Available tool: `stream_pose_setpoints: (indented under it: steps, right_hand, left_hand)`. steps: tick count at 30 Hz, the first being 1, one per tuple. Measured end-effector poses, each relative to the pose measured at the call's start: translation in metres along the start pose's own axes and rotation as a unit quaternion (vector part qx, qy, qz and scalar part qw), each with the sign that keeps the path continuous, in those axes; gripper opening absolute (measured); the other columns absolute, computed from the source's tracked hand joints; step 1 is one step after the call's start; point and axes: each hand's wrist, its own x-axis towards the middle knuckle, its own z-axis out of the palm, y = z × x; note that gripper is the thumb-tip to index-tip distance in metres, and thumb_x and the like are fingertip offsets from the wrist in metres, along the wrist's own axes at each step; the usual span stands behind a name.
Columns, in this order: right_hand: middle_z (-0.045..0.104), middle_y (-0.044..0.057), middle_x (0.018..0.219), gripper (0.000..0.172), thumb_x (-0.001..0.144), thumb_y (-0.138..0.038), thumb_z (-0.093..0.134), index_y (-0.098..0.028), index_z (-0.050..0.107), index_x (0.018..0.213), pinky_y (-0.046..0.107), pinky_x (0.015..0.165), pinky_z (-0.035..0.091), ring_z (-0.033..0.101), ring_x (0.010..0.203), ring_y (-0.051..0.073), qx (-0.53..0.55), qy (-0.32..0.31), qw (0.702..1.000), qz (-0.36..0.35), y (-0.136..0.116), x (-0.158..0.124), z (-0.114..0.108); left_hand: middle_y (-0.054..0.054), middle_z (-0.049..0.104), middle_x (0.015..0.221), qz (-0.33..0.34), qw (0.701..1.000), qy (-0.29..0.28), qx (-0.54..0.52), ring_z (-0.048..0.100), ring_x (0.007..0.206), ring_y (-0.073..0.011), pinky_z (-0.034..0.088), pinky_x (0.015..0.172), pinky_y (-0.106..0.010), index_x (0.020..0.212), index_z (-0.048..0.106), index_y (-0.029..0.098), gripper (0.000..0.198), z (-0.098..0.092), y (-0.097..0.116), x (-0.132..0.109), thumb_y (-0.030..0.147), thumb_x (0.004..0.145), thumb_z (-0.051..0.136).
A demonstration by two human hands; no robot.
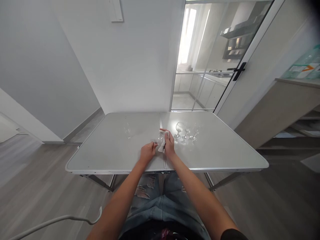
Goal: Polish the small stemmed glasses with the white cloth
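Note:
Above the middle of the table, my left hand [147, 152] pinches the stem end of a clear stemmed glass [160, 137], which is tilted on its side. My right hand [170, 144] is closed around a white tissue or cloth [161, 145], pressing it to the bowl of that glass. Right of my hands, a stemmed glass with a round bowl [179, 128] stands upright beside a second stemmed glass [185, 134] and a third one [195, 134]. Another clear glass [128, 130] stands on the left half, its outline faint.
The pale folding table [105, 146] has a seam down its middle and a metal rim. Behind it are a white wall [135, 66] and a glass door [200, 50]. A shelf unit with plastic bottles [305, 66] stands right. A curved white tube [67, 217] shows lower left.

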Motion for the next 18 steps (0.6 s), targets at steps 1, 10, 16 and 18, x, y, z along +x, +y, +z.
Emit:
stream_pose_setpoints:
  steps: [1,10,16,18]
  right_hand:
    - [0.063,0.008,0.130,0.038,0.098,-0.047,0.044,-0.023,0.060,0.123,0.043,0.107,0.044,0.056,0.124,0.024,-0.088,-0.007,0.993,-0.072,-0.002,-0.002,0.001]
    - [0.067,0.009,0.125,0.031,0.100,-0.018,0.036,-0.021,0.067,0.102,0.046,0.115,0.035,0.056,0.121,0.022,-0.490,-0.319,0.727,-0.359,-0.014,0.016,0.009]
    - [0.072,0.014,0.088,0.033,0.096,-0.036,0.048,-0.017,0.071,0.084,0.039,0.083,0.046,0.066,0.086,0.024,-0.616,-0.350,0.689,-0.151,-0.031,0.046,0.014]
    - [0.069,0.013,0.073,0.038,0.092,-0.042,0.054,-0.015,0.071,0.072,0.034,0.073,0.044,0.064,0.075,0.023,-0.620,-0.356,0.697,-0.050,-0.036,0.057,0.012]
  left_hand:
    - [-0.009,0.070,0.078,-0.003,1.000,-0.001,0.004,0.062,0.071,-0.0184,0.027,0.063,-0.028,0.084,0.063,0.019,0.033,0.000,0.000,0.000,0.036,0.101,0.041]
    - [-0.015,0.072,0.081,-0.056,0.997,-0.018,0.054,0.064,0.071,-0.0225,0.027,0.061,-0.032,0.083,0.069,0.013,0.023,0.008,-0.009,0.005,0.018,0.090,0.047]
    - [-0.011,0.070,0.078,0.010,0.999,0.006,0.035,0.061,0.070,-0.0205,0.026,0.060,-0.031,0.088,0.069,0.016,0.027,0.006,-0.005,-0.001,0.030,0.096,0.048]
    - [-0.009,0.068,0.076,0.044,0.999,0.017,0.025,0.060,0.070,-0.0194,0.027,0.060,-0.030,0.086,0.068,0.017,0.029,0.005,-0.004,-0.004,0.035,0.097,0.048]
